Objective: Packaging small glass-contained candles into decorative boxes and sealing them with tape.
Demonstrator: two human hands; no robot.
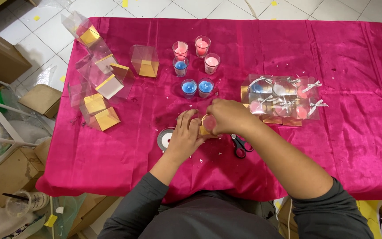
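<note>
My left hand and my right hand meet at the middle of the pink tablecloth, both closed around a small clear gift box with a gold base; a pink candle shows inside it. Just beyond my hands stand several glass candles, pink ones at the back and blue ones nearer. A ribbon spool lies left of my left wrist. Scissors lie under my right forearm.
Several empty clear boxes with gold bases lie scattered on the table's left side. Finished boxes tied with silver bows sit to the right of my hands. Cardboard cartons stand on the tiled floor at left.
</note>
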